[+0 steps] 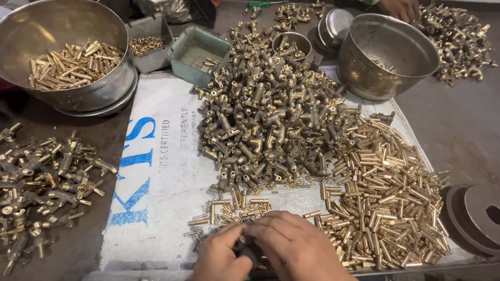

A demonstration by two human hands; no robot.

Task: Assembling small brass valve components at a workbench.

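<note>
Hands are brought together at the near edge of the white sack, just before the heap of dark brass valve bodies. The left hand and the right hand are both closed around one small dark fitting, mostly hidden between the fingers. Bright brass pins are piled to the right of the heap, within easy reach. The fitting is probably best gripped firmly and held level while a pin is lined up squarely, so nothing binds or slips.
</note>
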